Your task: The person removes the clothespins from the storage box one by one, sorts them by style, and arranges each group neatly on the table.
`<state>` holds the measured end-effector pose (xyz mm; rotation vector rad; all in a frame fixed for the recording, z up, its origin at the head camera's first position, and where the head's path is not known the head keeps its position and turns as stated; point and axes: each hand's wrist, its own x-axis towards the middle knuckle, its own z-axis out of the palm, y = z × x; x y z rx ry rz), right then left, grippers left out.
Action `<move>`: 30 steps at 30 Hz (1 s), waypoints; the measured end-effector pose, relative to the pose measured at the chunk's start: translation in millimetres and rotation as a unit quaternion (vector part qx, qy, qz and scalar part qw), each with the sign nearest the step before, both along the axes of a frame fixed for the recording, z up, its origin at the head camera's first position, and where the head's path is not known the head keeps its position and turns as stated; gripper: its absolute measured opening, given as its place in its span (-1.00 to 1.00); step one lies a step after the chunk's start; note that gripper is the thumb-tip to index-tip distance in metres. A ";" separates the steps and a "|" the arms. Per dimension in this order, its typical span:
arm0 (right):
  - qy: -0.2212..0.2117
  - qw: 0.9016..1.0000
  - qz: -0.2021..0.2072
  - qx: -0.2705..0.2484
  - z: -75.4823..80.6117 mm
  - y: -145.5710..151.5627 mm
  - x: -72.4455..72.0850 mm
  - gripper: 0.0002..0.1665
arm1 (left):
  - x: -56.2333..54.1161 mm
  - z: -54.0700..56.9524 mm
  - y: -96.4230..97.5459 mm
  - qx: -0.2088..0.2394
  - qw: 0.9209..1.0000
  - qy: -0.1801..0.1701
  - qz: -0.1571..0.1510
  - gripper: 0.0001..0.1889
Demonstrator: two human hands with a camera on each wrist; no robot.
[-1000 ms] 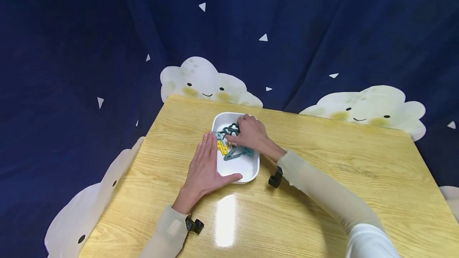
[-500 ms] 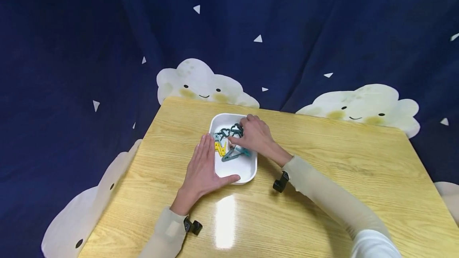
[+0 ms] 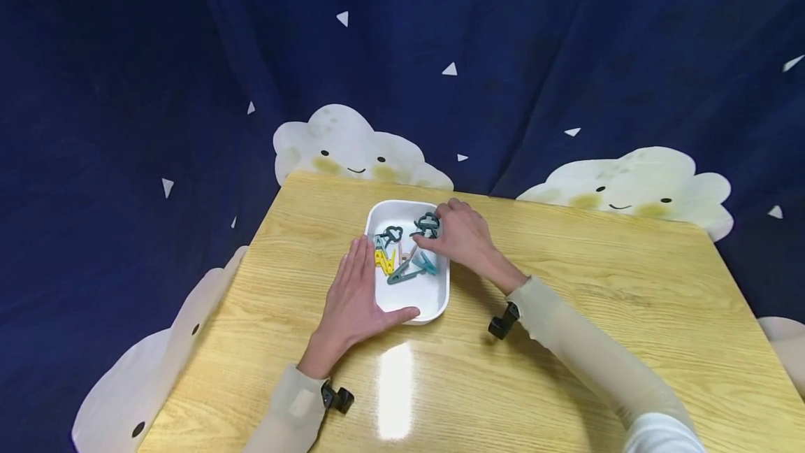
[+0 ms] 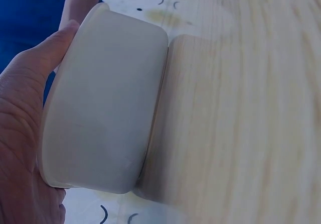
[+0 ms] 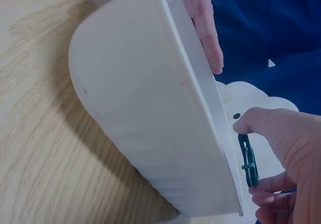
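Note:
A white box [image 3: 415, 299] with rounded corners stands on the table, with my left hand [image 3: 353, 299] at its left side. The left fingers lie straight along the left rim and the thumb along the near rim. Over the box's far right part, my right hand [image 3: 465, 240] pinches a dark green cloud-shaped clip [image 5: 251, 163] between thumb and fingertips, just above the rim. Inside lie another dark green clip [image 3: 393, 233], a light blue clip [image 3: 380, 243], yellow clothespins [image 3: 384, 261], a pale pink clothespin [image 3: 405, 254], a grey-green clothespin [image 3: 404, 274] and a teal clothespin [image 3: 425, 263].
The wooden table [image 3: 566, 313] stretches out on both sides of the box. Behind it hangs a dark blue curtain [image 3: 390, 33] printed with clouds and white triangles. Each sleeved wrist carries a small black camera [image 3: 503, 321].
My right hand has drawn rightward and up with the dark green clip, apart from the other dark green one. More of the pink and teal clothespins shows. The left hand keeps its place on the box.

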<state>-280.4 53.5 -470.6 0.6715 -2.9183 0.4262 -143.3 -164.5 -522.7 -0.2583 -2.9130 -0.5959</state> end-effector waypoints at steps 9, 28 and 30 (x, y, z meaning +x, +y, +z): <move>-0.003 1.000 -0.015 -0.015 3.1 17.1 -2.9 -0.14 | -1.5 -0.5 1.3 -0.002 1.000 0.003 0.001 0.54; -0.018 0.998 -0.053 -0.024 3.3 44.7 -8.3 -0.17 | -0.5 -0.7 0.8 0.001 1.000 0.006 0.003 0.54; -0.018 0.998 -0.058 -0.024 3.5 48.2 -10.4 -0.17 | -0.4 -0.6 0.6 0.002 1.000 0.006 0.004 0.54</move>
